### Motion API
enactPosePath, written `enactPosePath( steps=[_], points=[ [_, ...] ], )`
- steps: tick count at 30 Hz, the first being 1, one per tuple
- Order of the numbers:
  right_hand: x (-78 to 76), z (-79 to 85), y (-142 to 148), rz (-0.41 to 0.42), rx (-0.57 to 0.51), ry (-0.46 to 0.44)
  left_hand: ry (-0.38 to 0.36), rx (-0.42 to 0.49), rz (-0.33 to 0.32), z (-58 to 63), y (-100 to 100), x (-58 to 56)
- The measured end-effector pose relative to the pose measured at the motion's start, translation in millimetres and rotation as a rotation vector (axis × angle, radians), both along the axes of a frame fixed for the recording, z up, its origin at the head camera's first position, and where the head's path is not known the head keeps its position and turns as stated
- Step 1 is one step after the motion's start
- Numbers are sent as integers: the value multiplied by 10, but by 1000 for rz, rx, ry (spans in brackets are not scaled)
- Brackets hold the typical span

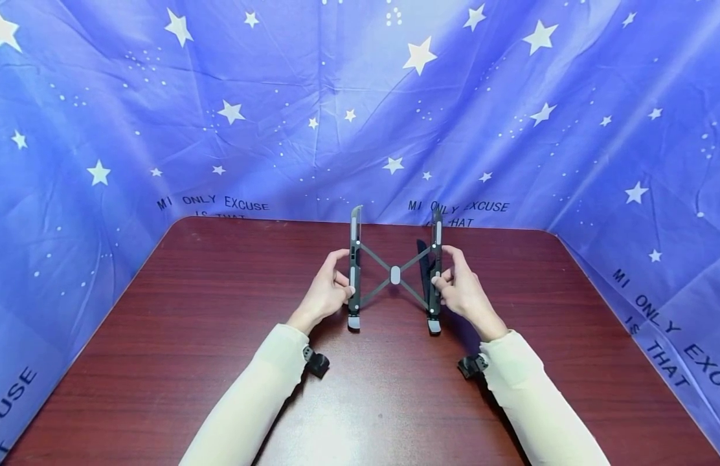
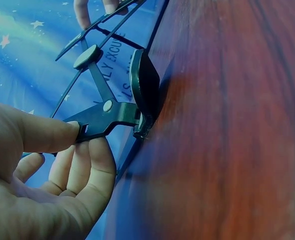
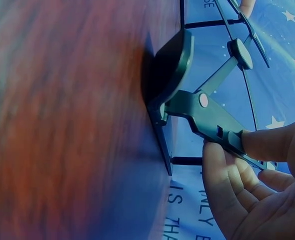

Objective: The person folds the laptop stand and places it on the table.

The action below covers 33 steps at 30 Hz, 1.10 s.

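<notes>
A dark folding laptop stand (image 1: pixel 395 275) stands unfolded on the table, its two side rails joined by crossed bars with a grey oval hub in the middle. My left hand (image 1: pixel 326 288) pinches the left rail between thumb and fingers. On the other side, my right hand (image 1: pixel 463 289) pinches the right rail the same way. Both rails end in grey-padded front lips nearest me. Up close in the left wrist view, the thumb presses the left rail (image 2: pixel 100 120) from above with fingers under it. The right wrist view shows the right rail (image 3: pixel 215 125) gripped likewise.
The reddish-brown wooden table (image 1: pixel 220 278) extends around the stand on all sides. Blue star-printed cloth (image 1: pixel 313 84) hangs behind the table and along both sides. A black wrist camera (image 1: pixel 317 364) is strapped at the left sleeve, another camera (image 1: pixel 472 366) at the right.
</notes>
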State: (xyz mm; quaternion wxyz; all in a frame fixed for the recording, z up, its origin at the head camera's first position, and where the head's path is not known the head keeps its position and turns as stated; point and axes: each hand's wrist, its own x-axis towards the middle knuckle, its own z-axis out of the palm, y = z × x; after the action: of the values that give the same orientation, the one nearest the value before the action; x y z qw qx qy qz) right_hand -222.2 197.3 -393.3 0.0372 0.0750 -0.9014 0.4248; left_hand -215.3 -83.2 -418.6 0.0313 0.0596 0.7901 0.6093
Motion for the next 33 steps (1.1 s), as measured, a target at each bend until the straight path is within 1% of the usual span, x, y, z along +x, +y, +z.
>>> enactPosePath(
  steps=[4, 9, 13, 22, 33],
  points=[
    [4, 1, -27, 0, -15, -17, -2, 14, 3, 1, -26, 13],
    [9, 7, -71, 8, -18, -4, 3, 22, 7, -4, -65, 22],
    [8, 4, -107, 16, -16, 5, -6, 7, 12, 1, -101, 37],
    [2, -9, -175, 25, -22, -11, -16, 27, 23, 6, -177, 64],
    [5, 1, -279, 28, -7, 12, -20, 0, 36, 30, -274, 117]
  ],
)
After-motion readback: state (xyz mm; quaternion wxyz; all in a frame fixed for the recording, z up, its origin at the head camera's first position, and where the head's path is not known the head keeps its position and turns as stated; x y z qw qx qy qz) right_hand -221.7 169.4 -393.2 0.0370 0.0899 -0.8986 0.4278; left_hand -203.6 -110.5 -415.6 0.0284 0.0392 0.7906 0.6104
